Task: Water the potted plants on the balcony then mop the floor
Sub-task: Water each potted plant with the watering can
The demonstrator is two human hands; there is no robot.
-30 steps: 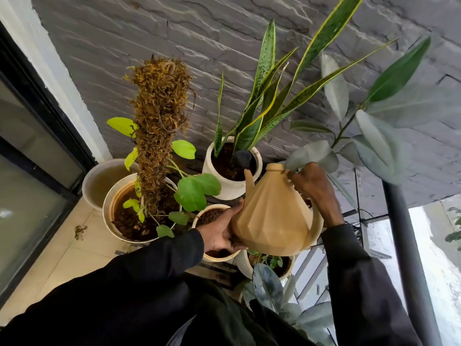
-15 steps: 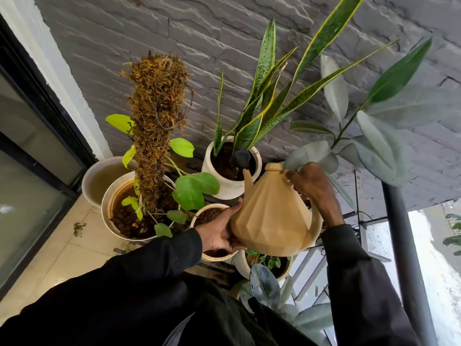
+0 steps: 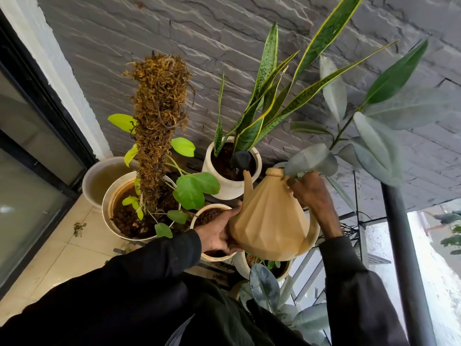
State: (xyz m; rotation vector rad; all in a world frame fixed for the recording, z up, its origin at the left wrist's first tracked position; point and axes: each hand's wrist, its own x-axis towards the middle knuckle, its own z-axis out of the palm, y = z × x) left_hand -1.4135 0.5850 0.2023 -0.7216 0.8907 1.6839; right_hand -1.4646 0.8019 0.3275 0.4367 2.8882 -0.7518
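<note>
Head view. The person leans over a cluster of potted plants at the far edge of the balcony floor (image 3: 62, 258), against the grey stone wall (image 3: 174, 33).

The tan faceted watering can (image 3: 269, 221) is held in the air, tilted forward, above the pots. Its black spout head (image 3: 240, 159) sits over the soil of the white pot (image 3: 224, 188) that holds the snake plant (image 3: 262, 108).

The right hand (image 3: 311, 193) has fingers curled round the top of the can's handle, next to the lid. The left hand (image 3: 219, 233) lies flat against the can's lower left side, thumb up along it, supporting it without curling round anything.

A small pot (image 3: 207, 213) of soil is directly beneath the left hand. Another pot (image 3: 277, 269) with small green shoots shows just under the can's base.

To the left, a big round pot (image 3: 109, 203) carries a brown moss pole (image 3: 159, 121) with light green leaves around it. An empty pale tub (image 3: 99, 176) stands behind it, touching or almost touching; cannot tell which.

Grey-green rubber plant leaves (image 3: 369, 136) hang over the right hand. A dark railing post (image 3: 404, 245) runs down the right side. A glass door (image 3: 25, 171) with a black frame is on the left. A bit of dry leaf litter (image 3: 79, 227) lies on the tiles near the door.
</note>
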